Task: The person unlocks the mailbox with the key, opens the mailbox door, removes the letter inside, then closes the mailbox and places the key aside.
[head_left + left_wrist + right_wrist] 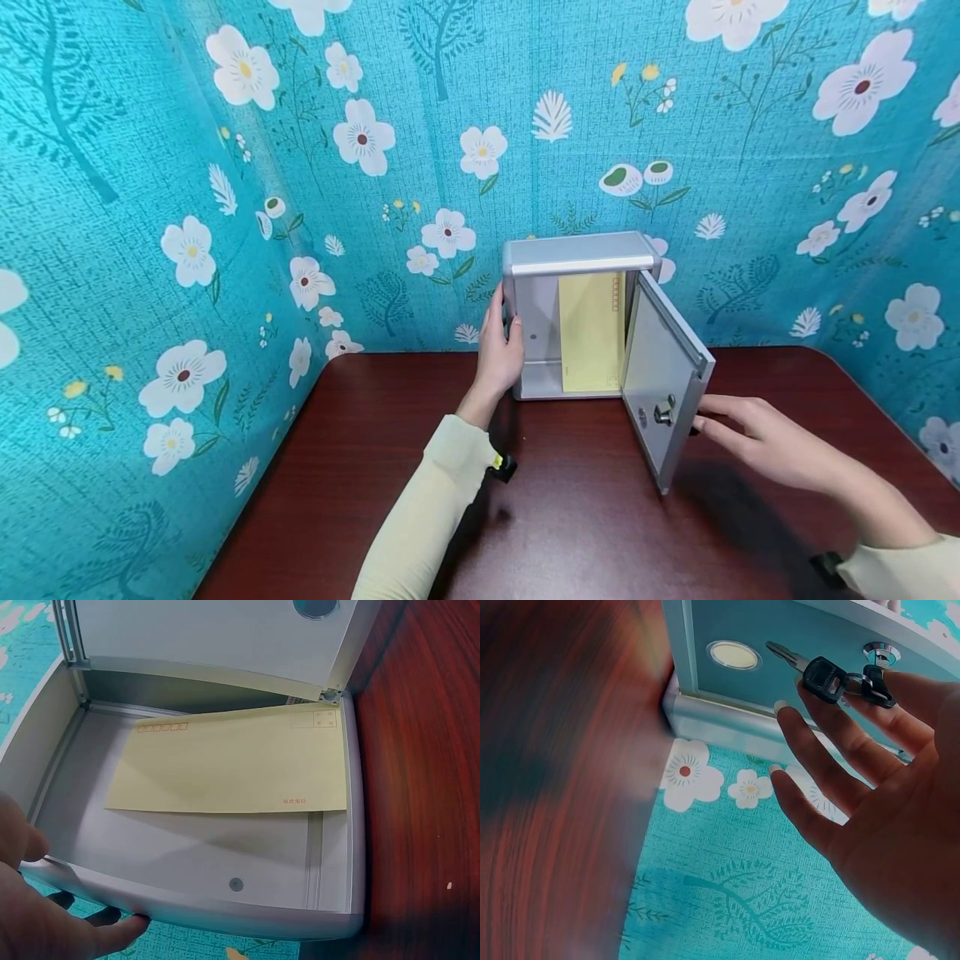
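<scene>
A grey metal letter box (577, 252) stands upright near the back of the table, its door (654, 367) swung out to the right. My left hand (498, 357) grips the box's left side, with the thumb at the front rim and the fingers along the outside. Inside leans a yellow envelope (592, 333), which the left wrist view shows lying slightly askew. At the door's outer face, my right hand (870, 757) pinches the black-headed key (876, 686) in the lock (882, 652). A second key (825, 679) hangs from the same ring over the fingers.
The dark red wooden table (360, 467) carries the box. Blue flowered cloth (420, 150) covers the walls behind and at both sides. A round window (733, 655) sits in the door near the lock.
</scene>
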A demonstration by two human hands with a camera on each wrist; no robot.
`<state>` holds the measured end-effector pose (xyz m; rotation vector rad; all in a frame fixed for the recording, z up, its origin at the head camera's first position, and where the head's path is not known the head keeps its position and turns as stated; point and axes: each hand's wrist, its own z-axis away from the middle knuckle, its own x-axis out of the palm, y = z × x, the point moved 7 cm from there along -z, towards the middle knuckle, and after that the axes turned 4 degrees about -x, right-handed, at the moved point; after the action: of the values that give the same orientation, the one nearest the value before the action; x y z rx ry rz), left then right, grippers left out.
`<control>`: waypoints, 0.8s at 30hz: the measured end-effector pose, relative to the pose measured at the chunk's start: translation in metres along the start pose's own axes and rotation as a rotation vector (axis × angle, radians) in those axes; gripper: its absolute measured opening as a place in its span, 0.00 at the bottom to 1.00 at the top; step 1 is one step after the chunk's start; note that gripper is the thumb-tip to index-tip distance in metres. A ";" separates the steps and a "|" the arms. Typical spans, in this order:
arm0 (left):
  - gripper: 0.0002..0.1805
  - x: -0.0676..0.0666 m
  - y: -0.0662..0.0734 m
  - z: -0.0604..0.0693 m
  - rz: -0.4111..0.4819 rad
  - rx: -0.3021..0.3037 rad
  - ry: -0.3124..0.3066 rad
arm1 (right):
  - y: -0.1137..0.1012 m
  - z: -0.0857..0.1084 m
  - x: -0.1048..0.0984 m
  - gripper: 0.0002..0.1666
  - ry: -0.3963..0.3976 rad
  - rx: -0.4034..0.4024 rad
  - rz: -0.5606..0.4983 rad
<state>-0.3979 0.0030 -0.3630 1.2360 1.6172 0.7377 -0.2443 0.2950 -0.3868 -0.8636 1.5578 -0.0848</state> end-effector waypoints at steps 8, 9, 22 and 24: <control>0.35 0.000 -0.005 0.002 0.006 -0.013 0.010 | 0.010 0.004 -0.003 0.25 0.002 0.026 -0.007; 0.35 0.000 -0.005 0.002 0.010 -0.012 0.011 | 0.011 0.004 -0.004 0.25 0.004 0.029 -0.004; 0.34 0.001 -0.010 0.005 0.006 -0.021 -0.008 | 0.019 0.010 -0.008 0.27 0.017 0.050 -0.016; 0.34 0.000 -0.010 0.006 0.004 -0.023 -0.009 | 0.019 0.010 -0.008 0.27 0.022 0.047 -0.015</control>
<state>-0.3966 -0.0002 -0.3740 1.2250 1.5948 0.7504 -0.2447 0.3176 -0.3922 -0.8401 1.5637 -0.1422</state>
